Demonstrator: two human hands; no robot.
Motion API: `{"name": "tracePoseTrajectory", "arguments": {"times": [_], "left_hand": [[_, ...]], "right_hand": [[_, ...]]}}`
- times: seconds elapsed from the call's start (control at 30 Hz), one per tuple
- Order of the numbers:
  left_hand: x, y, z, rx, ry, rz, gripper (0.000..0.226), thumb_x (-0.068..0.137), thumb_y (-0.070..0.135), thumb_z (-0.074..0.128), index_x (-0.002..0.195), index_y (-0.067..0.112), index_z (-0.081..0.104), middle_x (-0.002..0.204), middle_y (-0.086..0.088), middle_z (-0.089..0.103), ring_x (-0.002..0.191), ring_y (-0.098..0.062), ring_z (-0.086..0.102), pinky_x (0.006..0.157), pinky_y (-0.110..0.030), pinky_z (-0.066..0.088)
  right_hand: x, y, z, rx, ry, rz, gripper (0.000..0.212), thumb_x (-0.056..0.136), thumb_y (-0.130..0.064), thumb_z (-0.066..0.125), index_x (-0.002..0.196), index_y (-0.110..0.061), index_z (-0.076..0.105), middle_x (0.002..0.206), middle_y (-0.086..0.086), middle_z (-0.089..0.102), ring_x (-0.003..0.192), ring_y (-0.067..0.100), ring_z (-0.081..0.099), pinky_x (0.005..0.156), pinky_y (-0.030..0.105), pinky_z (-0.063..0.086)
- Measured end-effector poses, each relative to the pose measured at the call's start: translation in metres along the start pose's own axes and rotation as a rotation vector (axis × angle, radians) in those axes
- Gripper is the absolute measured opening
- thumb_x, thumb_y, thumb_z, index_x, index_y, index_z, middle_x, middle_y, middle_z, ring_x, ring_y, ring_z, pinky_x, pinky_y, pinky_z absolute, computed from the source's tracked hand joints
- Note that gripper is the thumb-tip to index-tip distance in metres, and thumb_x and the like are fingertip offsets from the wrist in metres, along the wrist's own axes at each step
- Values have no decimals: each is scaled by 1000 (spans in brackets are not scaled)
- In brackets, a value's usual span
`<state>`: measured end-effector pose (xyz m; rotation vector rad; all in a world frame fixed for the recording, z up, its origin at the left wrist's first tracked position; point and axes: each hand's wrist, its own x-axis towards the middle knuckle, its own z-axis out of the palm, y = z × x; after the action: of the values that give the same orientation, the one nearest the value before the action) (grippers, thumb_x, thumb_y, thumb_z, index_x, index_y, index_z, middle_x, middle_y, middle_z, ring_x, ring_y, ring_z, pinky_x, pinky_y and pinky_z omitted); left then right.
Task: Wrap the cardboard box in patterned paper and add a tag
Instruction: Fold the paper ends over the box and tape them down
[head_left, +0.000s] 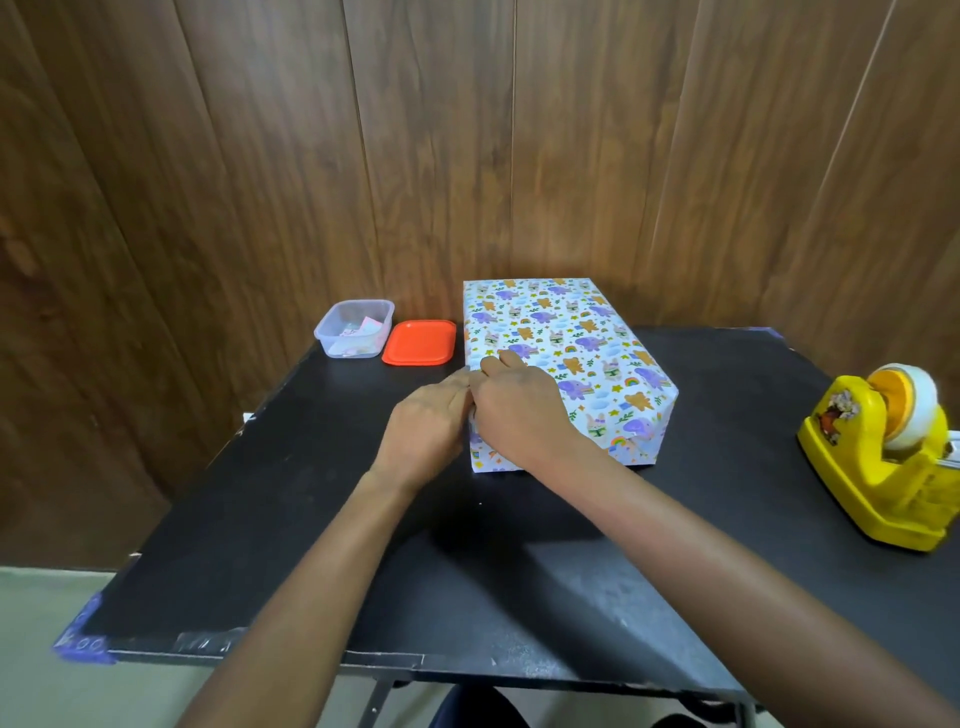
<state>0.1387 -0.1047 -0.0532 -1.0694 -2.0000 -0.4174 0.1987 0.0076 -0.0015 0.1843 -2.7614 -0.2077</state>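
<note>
The box (566, 343) is fully covered in white patterned paper with purple and orange animals and lies on the black table (311, 519). Both hands meet at its near left top edge. My left hand (426, 426) lies against the box's left side with its fingers stretched along the paper. My right hand (519, 410) rests on the top, its fingers bent down over the left edge and touching the left hand's fingertips. What lies under the fingers is hidden. No tag shows on the box.
A clear plastic tub (354, 328) with small paper pieces inside stands at the back left, its orange lid (420, 343) beside it. A yellow tape dispenser (883, 457) sits at the right edge. A wood-panelled wall runs behind the table.
</note>
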Motion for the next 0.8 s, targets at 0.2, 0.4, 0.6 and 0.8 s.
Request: {"name": "tracePoseTrajectory", "arguments": {"times": [0.2,0.4,0.6,0.8], "left_hand": [[-1,-21,5,278,-31,303,26,79,7,48,87,-2,72,99,-19,71,93,-28,69,68,-30,54],[-6,-13,5,337,16,282,25,76,8,48,85,2,71,101,-16,71,91,-27,70,63,-27,51],[-15,55,-12,-262,112,-897,18,90,23,48,79,11,57,88,2,71,73,-25,65,67,-31,47],[30,57,-22,-1330,-100,-1548,35,90,36,56,82,2,62,73,-12,70,61,-23,68,60,-26,51]], "right_hand": [[-8,26,-5,501,26,263,19,89,-14,45,70,-10,49,76,5,49,73,20,47,62,29,32],[-53,84,-12,402,390,750,20,89,-11,41,82,-2,58,91,12,58,91,30,49,68,35,37],[-88,124,1,1308,73,1183,46,93,-38,50,88,6,61,81,17,66,73,29,65,66,33,52],[-76,124,8,1768,111,1132,24,89,-28,62,87,-4,60,85,14,68,76,25,66,78,39,56]]}}
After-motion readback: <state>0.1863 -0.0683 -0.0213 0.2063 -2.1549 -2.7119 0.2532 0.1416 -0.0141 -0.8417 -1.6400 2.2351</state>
